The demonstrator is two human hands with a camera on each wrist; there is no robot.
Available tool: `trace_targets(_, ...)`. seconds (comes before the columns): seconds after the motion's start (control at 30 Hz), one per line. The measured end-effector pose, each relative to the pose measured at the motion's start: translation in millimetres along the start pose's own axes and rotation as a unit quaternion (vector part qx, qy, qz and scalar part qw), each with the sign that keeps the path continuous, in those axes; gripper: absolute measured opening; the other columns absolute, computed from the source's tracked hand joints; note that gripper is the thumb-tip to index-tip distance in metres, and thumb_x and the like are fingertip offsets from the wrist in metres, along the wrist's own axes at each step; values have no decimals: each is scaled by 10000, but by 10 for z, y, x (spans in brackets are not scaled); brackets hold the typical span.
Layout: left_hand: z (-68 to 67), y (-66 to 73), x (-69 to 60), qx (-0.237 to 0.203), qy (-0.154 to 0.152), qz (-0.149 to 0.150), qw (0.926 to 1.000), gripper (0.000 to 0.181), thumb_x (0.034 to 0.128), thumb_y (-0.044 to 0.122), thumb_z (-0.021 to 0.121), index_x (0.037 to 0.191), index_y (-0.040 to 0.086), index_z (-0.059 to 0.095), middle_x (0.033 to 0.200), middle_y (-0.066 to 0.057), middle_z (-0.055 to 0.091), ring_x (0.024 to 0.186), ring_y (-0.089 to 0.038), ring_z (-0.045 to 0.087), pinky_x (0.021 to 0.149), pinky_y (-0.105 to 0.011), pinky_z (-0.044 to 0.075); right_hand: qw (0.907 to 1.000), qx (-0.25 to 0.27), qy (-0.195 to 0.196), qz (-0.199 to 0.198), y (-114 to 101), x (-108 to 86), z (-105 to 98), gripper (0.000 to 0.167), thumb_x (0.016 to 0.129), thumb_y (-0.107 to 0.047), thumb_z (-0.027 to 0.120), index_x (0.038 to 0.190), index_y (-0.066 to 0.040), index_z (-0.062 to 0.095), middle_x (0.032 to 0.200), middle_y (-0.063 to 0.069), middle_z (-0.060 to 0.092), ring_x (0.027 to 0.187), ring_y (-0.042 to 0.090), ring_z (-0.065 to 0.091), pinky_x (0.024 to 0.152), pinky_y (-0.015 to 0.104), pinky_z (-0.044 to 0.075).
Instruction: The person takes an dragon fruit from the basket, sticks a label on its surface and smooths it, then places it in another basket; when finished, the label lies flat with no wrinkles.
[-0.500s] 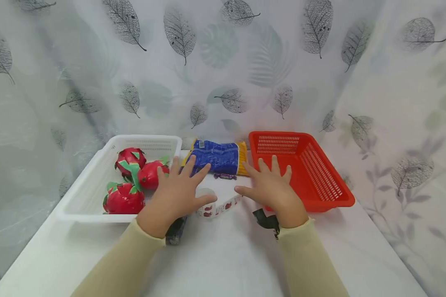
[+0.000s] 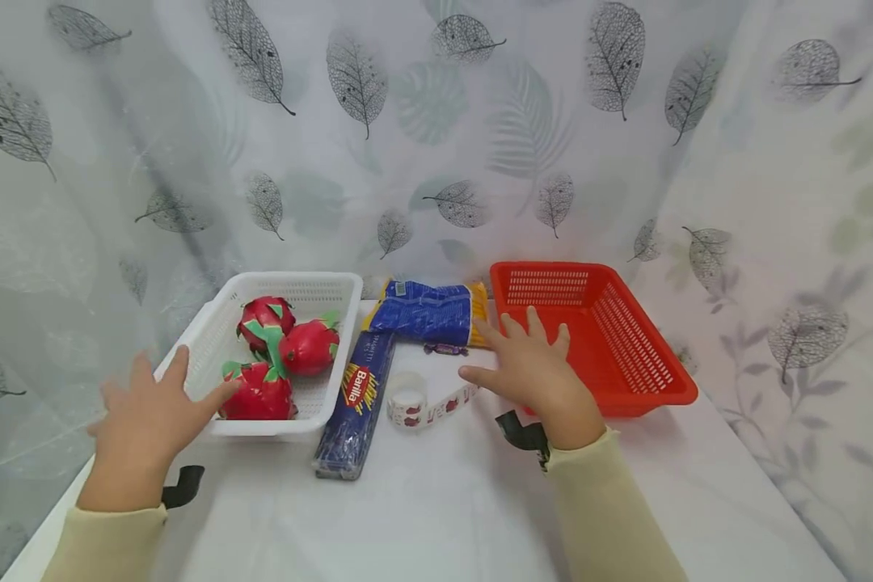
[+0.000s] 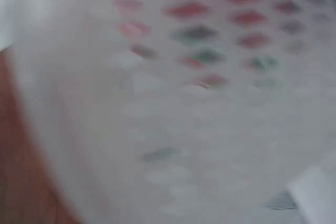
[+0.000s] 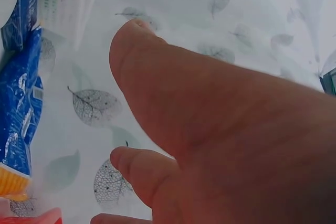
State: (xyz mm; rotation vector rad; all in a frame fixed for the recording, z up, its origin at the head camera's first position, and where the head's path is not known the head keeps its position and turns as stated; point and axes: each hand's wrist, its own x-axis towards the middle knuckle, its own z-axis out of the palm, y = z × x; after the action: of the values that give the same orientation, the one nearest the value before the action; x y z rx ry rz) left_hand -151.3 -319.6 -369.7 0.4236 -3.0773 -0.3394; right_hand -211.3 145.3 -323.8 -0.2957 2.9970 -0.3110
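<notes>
In the head view my left hand (image 2: 141,428) hovers with spread fingers at the front left corner of the white basket (image 2: 284,427), which holds red dragon fruits (image 2: 262,394). The left wrist view is filled by the basket's blurred slotted wall (image 3: 157,114); whether the hand touches it I cannot tell. My right hand (image 2: 541,380), fingers spread and holding nothing, is over the left side of the red basket (image 2: 626,404). The right wrist view shows its thumb (image 4: 152,72) extended.
Between the baskets lie a blue Barilla spaghetti pack (image 2: 356,404), a blue and yellow bag (image 2: 429,311), a small purple-wrapped candy (image 2: 446,350) and a printed tape roll (image 2: 407,400). A leaf-patterned curtain (image 2: 436,145) hangs behind.
My left hand has moved left, from over the spaghetti pack to the white basket's front left corner, uncovering the pack. The right hand has barely moved. The view has shifted slightly.
</notes>
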Motion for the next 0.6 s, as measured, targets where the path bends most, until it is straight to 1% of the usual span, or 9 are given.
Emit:
trace_targets(0.07,72,-151,47,-223,-141,-263,9993,1181,921,897,382,1685,36,117,1572,-492,97,1249,-809,282,869,-884,425,10000,-24,-20,16,-15,2,3,965,899,-676,700,1694,-323,280,1772,155,238,1641,513,-4,1208,853,-44)
trace_targets(0.13,132,-234,90,-353,-240,-325,9986,1170,948,872,355,1671,-13,108,1571,-508,113,1264,-798,312,948,-844,442,10000,-32,-36,27,-18,0,9,966,899,-678,699,1694,-325,280,1770,154,244,1641,512,0,1207,853,-46)
trace_targets(0.2,174,-276,117,-511,-206,-339,9979,1156,965,852,353,1664,-37,110,1565,-509,163,1291,-766,333,1008,-833,421,10000,-18,-41,39,-12,-6,14,965,899,-682,697,1694,-329,280,1767,152,254,1641,511,3,1205,854,-51)
trace_targets(0.27,197,-318,127,-708,-69,-356,9968,1140,974,835,372,1662,-40,124,1560,-500,218,1311,-715,355,1030,-819,413,10000,-25,-35,51,-8,-11,16,963,898,-686,696,1693,-337,280,1765,148,262,1642,507,11,1206,853,-48)
trace_targets(0.3,207,-347,131,-884,-26,-406,9953,1129,976,827,391,1668,-24,123,1560,-493,244,1293,-673,436,1010,-794,446,10000,-21,-31,41,-10,-14,15,961,899,-686,696,1693,-340,280,1767,141,260,1643,505,12,1207,852,-46)
trace_targets(0.33,214,-380,135,-1087,-7,-487,9929,1116,976,820,411,1677,4,116,1569,-484,259,1239,-610,541,980,-767,480,10000,-4,-27,23,-16,-17,14,958,899,-684,697,1692,-343,281,1770,133,256,1644,502,15,1209,850,-47)
trace_targets(0.4,228,-462,134,-1509,12,-598,9867,1072,984,798,442,1691,60,120,1591,-470,266,1041,-470,716,926,-726,512,10000,4,-56,-17,-39,-22,11,949,902,-677,699,1691,-350,284,1775,120,249,1647,495,19,1216,843,-43)
trace_targets(0.5,257,-562,137,-2241,-54,-779,9714,1001,991,769,477,1710,171,119,1645,-440,213,744,-330,796,939,-722,503,9997,106,-107,-172,-87,-24,29,913,915,-656,700,1683,-360,306,1769,107,275,1649,487,55,1232,828,-21)
trace_targets(0.6,291,-585,131,-2744,-74,-823,9580,946,1008,731,492,1713,212,132,1680,-415,171,767,-344,809,1040,-790,412,9990,188,-121,-396,-160,-17,66,870,938,-627,698,1677,-354,328,1742,107,343,1649,451,149,1264,788,100)
